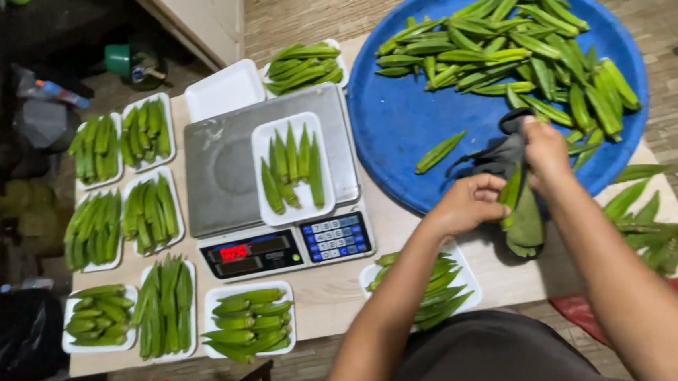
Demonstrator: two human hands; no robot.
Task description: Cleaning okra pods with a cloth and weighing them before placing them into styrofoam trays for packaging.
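My left hand [471, 203] grips an okra pod [510, 188] and presses it into a dark grey cloth [525, 224]. My right hand [546, 151] holds the top of that same cloth at the rim of a large round blue tray [399, 129]. A heap of okra pods [513, 48] lies across the far side of the tray, and one single pod [439, 152] lies apart on its bare bottom. To the left stands a digital scale [274, 240] with a white foam tray of several pods [293, 170] on its steel platform.
Filled white foam trays of okra [124, 223] cover the table's left side and front edge, one [437, 287] under my left forearm. An empty foam tray [222, 89] sits behind the scale. Loose pods [648, 222] lie at the table's right edge. Bags and a green cup stand on the floor at left.
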